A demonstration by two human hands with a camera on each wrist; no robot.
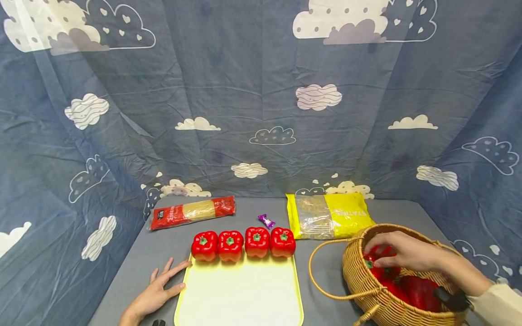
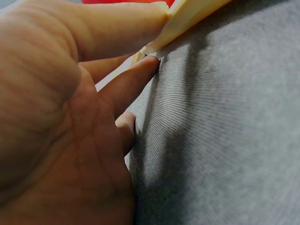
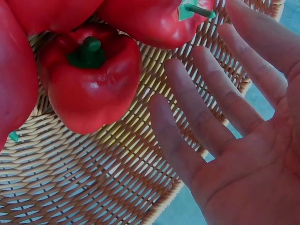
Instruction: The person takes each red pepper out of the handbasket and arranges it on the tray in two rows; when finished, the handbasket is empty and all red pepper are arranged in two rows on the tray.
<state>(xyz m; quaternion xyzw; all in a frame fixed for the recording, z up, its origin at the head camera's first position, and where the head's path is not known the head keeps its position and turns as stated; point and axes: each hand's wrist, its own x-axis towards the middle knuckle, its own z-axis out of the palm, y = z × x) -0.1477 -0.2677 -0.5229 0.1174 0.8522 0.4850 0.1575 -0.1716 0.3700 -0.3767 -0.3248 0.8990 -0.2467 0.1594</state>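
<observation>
A yellow tray (image 1: 240,296) lies at the front of the table, with several red bell peppers (image 1: 230,246) in a row along its far edge. My left hand (image 1: 152,292) has its fingers spread at the tray's left side, thumb and fingertips at the rim. In the left wrist view the thumb (image 2: 126,28) lies against the tray's edge. My right hand (image 1: 408,251) reaches into a wicker basket (image 1: 355,276) on the right. Inside are more red bell peppers (image 3: 91,89). In the right wrist view its extended fingers (image 3: 201,103) are beside a pepper (image 3: 159,21) with a green stem.
A red pack of noodles (image 1: 198,212) lies at the back left. A yellow and clear package (image 1: 350,215) is at the back right, behind the basket. Between them is a small purple wrapped candy (image 1: 267,221). The basket's handle (image 1: 311,267) sticks out toward the tray.
</observation>
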